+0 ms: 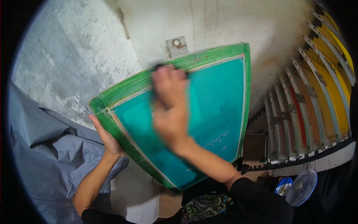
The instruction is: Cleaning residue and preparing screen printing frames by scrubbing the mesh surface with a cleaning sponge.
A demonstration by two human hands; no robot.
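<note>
A green-framed printing screen (130,86) with teal mesh (216,100) is held tilted against a pale rough wall. My left hand (106,136) grips its lower left frame edge from behind, thumb along the rim. My right hand (169,100) is blurred with motion and lies over the mesh near the top edge, fingers closed over something dark that I can barely see at the fingertips. Pale lettering shows faintly in the mesh at lower right.
A grey-blue cloth (44,149) hangs at left. At right a rack (309,108) holds several upright screens with yellow, orange and red mesh. A small blue fan (302,186) sits at lower right. A metal plate (177,45) is bolted on the wall above.
</note>
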